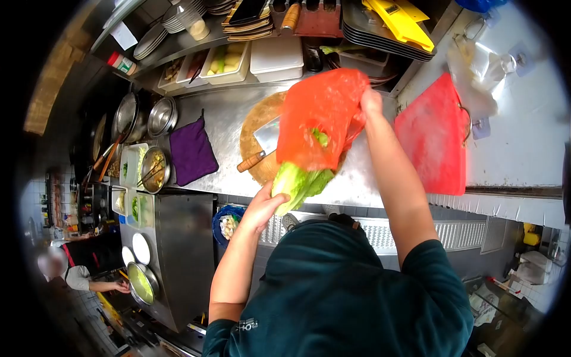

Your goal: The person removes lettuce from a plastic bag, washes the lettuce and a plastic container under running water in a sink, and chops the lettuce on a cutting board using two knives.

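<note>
My left hand (266,206) is closed around the lower end of a head of leafy green lettuce (300,184). The lettuce's upper part is inside a red plastic bag (321,113), and a bit of leaf shows through an opening in it. My right hand (371,106) grips the bag's upper right edge. Beneath the bag is a round wooden chopping board (254,128), mostly covered. A cleaver (253,159) with a wooden handle lies on the board, its blade partly hidden by the bag.
A purple cloth (191,152) lies left of the board, near metal bowls (162,116). A red cutting board (433,140) hangs at the right. White food containers (275,58) line the back under a shelf. At far left, a co-worker's hand (122,287) touches a pan (143,282).
</note>
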Demonstrator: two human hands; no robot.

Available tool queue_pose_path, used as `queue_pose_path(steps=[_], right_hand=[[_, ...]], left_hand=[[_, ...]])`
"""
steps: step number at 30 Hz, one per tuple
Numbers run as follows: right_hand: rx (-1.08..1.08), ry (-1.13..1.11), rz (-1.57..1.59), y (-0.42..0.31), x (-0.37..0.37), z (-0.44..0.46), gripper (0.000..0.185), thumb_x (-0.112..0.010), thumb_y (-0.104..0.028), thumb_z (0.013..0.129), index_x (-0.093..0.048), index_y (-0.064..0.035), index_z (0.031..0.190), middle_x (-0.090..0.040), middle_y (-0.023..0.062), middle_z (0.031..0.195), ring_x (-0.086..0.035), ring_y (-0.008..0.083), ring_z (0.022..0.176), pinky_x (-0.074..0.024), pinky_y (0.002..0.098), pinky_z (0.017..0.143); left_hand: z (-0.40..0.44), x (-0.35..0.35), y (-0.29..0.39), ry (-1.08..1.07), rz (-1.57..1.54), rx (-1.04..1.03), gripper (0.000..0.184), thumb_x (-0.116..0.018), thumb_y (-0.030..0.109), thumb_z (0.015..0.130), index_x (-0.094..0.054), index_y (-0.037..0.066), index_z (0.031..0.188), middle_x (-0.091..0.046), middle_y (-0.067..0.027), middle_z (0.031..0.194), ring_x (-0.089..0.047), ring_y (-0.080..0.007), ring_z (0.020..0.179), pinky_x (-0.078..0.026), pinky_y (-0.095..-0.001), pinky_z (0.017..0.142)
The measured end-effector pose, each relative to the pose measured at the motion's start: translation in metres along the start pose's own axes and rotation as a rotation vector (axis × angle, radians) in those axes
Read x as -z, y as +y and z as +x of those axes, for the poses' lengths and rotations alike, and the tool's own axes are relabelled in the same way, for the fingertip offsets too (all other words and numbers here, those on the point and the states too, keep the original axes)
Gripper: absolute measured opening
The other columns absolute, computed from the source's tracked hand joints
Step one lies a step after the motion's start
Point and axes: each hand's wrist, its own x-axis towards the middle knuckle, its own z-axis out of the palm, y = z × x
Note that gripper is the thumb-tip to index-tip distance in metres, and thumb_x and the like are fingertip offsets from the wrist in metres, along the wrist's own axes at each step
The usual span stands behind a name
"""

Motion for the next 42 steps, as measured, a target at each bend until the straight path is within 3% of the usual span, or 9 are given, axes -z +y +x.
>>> queue_pose_path(steps=[6,16,21,25,28,31,35,38,42], right_hand=[[-0.002,-0.350,0.733,-0.001,0.051,0.048,0.053,-0.020,-0.033,0.104,-0.051,-0.0002,0.131,-0.056,0.0190,0.134,-0.055,0.0371,0.121,-0.0492,0.0554,0.101],[0.018,-0.325,1.271,-0.045,0.099,0.020,0.060,-0.010,-0.040,0.105,-0.036,-0.0045,0.146,-0.038,0.0198,0.151,-0.040,0.0392,0.136,-0.0378,0.0565,0.112],[0.224,-0.582,0.988,-0.056,0.097,0.004,0.054,-0.023,-0.038,0.107,-0.037,-0.0054,0.147,-0.041,0.0165,0.151,-0.042,0.0322,0.137,-0.0377,0.0473,0.113],[0.371,-0.582,0.765,-0.076,0.077,-0.040,0.044,-0.036,-0.029,0.107,-0.045,-0.0045,0.142,-0.052,0.0154,0.141,-0.052,0.0307,0.128,-0.0440,0.0438,0.109],[0.308,-0.861,0.897,-0.069,0.072,-0.063,0.054,-0.029,-0.041,0.105,-0.046,-0.0046,0.142,-0.050,0.0176,0.143,-0.048,0.0382,0.130,-0.0395,0.0529,0.111],[0.230,-0.898,0.770,-0.065,0.033,-0.132,0.050,-0.041,-0.038,0.103,-0.047,-0.0048,0.140,-0.054,0.0152,0.139,-0.053,0.0331,0.126,-0.0475,0.0476,0.105],[-0.176,-0.684,0.697,-0.032,-0.026,-0.189,0.051,-0.034,-0.040,0.104,-0.050,-0.0061,0.139,-0.053,0.0124,0.141,-0.053,0.0321,0.127,-0.0406,0.0472,0.110],[-0.296,-0.846,0.077,0.039,-0.049,-0.206,0.041,-0.043,-0.030,0.102,-0.056,-0.0061,0.134,-0.060,0.0086,0.134,-0.056,0.0235,0.123,-0.0422,0.0374,0.106],[0.310,-1.190,-0.609,0.060,-0.064,-0.243,0.043,-0.063,-0.020,0.094,-0.056,-0.0031,0.134,-0.059,0.0125,0.132,-0.058,0.0245,0.119,-0.0442,0.0364,0.103]], left_hand=[[-0.008,0.033,-0.017,-0.058,-0.160,0.092,0.061,-0.061,0.006,0.082,-0.046,-0.003,0.140,-0.062,-0.0148,0.124,-0.062,-0.0243,0.110,-0.051,-0.0341,0.092],[0.036,0.049,-0.011,-0.026,-0.332,-0.029,0.056,-0.061,0.009,0.084,-0.047,-0.003,0.136,-0.061,-0.0178,0.125,-0.064,-0.0293,0.109,-0.056,-0.0413,0.087],[0.091,0.012,-0.005,0.463,0.911,-0.662,0.069,-0.069,0.013,0.080,-0.041,-0.004,0.140,-0.058,-0.0244,0.118,-0.060,-0.0401,0.105,-0.051,-0.0430,0.091],[0.090,-0.022,-0.009,0.479,1.374,-0.473,0.095,-0.082,0.024,0.073,-0.030,-0.002,0.148,-0.046,-0.0279,0.130,-0.045,-0.0428,0.125,-0.040,-0.0484,0.105],[0.065,-0.039,0.006,0.714,1.446,-0.770,0.098,-0.082,0.025,0.075,-0.027,-0.003,0.150,-0.040,-0.0281,0.142,-0.041,-0.0408,0.133,-0.042,-0.0470,0.106],[0.063,-0.036,0.007,0.366,0.439,-0.889,0.090,-0.080,0.024,0.079,-0.029,-0.001,0.150,-0.037,-0.0238,0.148,-0.036,-0.0338,0.139,-0.034,-0.0441,0.113],[0.053,-0.043,0.043,-0.101,-0.496,-0.638,0.064,-0.066,0.019,0.094,-0.034,0.003,0.147,-0.047,-0.0097,0.141,-0.048,-0.0198,0.128,-0.041,-0.0356,0.107],[0.048,-0.026,0.051,0.029,-0.734,-0.693,0.045,-0.061,0.014,0.098,-0.044,0.007,0.139,-0.054,-0.0098,0.135,-0.054,-0.0207,0.121,-0.048,-0.0364,0.100],[0.038,0.029,0.030,0.325,-0.813,-0.699,0.036,-0.057,0.022,0.101,-0.051,0.006,0.132,-0.060,-0.0107,0.128,-0.060,-0.0237,0.115,-0.052,-0.0385,0.097]])
